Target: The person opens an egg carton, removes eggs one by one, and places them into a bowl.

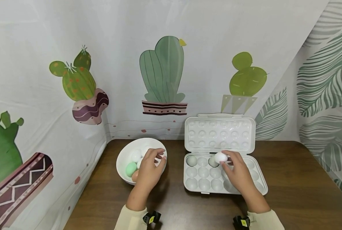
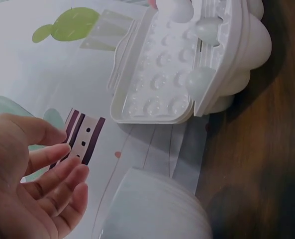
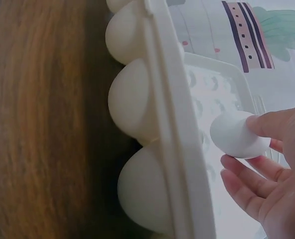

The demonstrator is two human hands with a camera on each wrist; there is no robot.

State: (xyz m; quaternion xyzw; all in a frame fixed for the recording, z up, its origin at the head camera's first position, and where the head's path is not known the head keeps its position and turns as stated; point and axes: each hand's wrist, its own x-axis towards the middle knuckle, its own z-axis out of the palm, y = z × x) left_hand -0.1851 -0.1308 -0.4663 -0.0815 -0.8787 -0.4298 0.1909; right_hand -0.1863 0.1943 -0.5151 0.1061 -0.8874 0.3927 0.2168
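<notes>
My right hand (image 1: 237,169) pinches a white egg (image 1: 221,157) between thumb and fingertips, above the back row of a white plastic egg carton (image 1: 203,191). In the right wrist view the same egg (image 3: 237,134) shows beyond the carton's rim. Two pale grey-green eggs sit in back-row cups: one egg (image 1: 191,161) in the left corner, another egg (image 1: 212,161) partly behind the held one. Over a white bowl (image 1: 122,150), my left hand (image 1: 150,167) hovers with loosely bent fingers and nothing in them. Inside the bowl are a mint-green egg (image 1: 131,169), a brown egg (image 1: 135,176) and white eggs (image 1: 136,156), partly hidden.
The carton's lid (image 1: 219,134) stands raised at the back, near a cloth backdrop (image 1: 205,64) printed with cacti and leaves. Bowl and carton rest on a dark wooden table (image 1: 176,198), with a gap between them.
</notes>
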